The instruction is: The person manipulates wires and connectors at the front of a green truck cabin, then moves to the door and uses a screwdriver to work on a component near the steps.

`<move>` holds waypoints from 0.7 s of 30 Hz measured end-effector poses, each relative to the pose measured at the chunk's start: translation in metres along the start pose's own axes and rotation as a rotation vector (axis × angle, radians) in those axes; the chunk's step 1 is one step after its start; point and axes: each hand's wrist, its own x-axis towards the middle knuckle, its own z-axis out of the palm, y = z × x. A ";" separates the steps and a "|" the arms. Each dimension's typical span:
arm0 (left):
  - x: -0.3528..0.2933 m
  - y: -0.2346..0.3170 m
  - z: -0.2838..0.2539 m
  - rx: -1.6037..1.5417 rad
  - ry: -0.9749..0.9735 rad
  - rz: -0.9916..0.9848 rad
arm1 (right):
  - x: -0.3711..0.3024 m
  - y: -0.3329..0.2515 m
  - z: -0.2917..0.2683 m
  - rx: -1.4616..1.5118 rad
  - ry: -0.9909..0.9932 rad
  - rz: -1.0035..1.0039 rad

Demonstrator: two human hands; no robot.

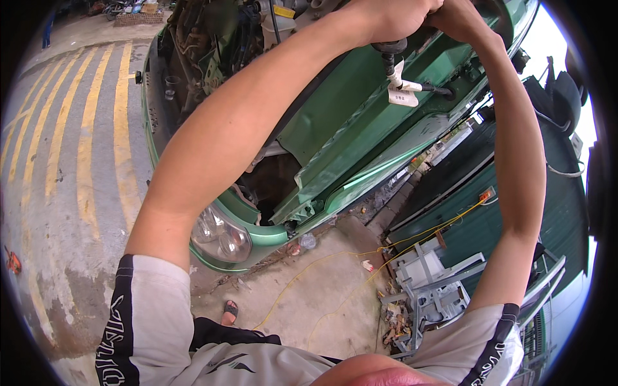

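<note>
Both arms reach up to the top edge of the view, over the green vehicle body (322, 128). My left hand (402, 19) is closed in a fist, its fingers turned away. Against it, my right hand (454, 20) has its fingers curled. Whatever they grip is hidden behind the hands and cut off by the frame. Just below them hangs a black cable with a rubber boot (390, 47). A white paper tag (403, 96) is wrapped on this cable, which runs into a black grommet (449, 94) in the green panel.
Engine parts and a white reservoir (278, 29) lie left of my hands. A clear plastic cup (170, 87) stands on the vehicle's front. Below is a headlight (222, 237). Yellow cords (302, 273) cross the concrete; metal frames (428, 289) and a dark green wall (476, 225) are at right.
</note>
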 end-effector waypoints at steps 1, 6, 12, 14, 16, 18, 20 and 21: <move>0.000 -0.006 0.001 -0.001 0.017 0.049 | 0.001 0.002 0.001 0.047 0.057 -0.080; -0.013 -0.021 -0.011 -0.300 -0.176 -0.316 | 0.011 -0.016 -0.028 -0.159 -0.232 0.081; -0.027 -0.028 -0.004 -1.059 -0.221 -0.169 | 0.012 -0.017 -0.017 -0.274 -0.077 0.101; -0.024 -0.043 0.015 -0.934 -0.139 -0.338 | 0.008 -0.010 -0.010 -0.266 -0.072 0.129; -0.019 -0.060 0.035 -0.712 -0.014 -0.582 | 0.005 -0.009 -0.011 -0.231 -0.056 0.171; -0.002 -0.101 0.047 -0.268 0.266 -0.151 | 0.010 -0.015 -0.016 -0.222 0.070 0.126; -0.012 -0.110 0.062 0.218 0.396 0.165 | 0.005 0.000 -0.008 -0.242 0.141 0.106; -0.011 -0.112 0.061 0.208 0.386 0.170 | 0.009 0.011 -0.009 -0.217 0.046 0.125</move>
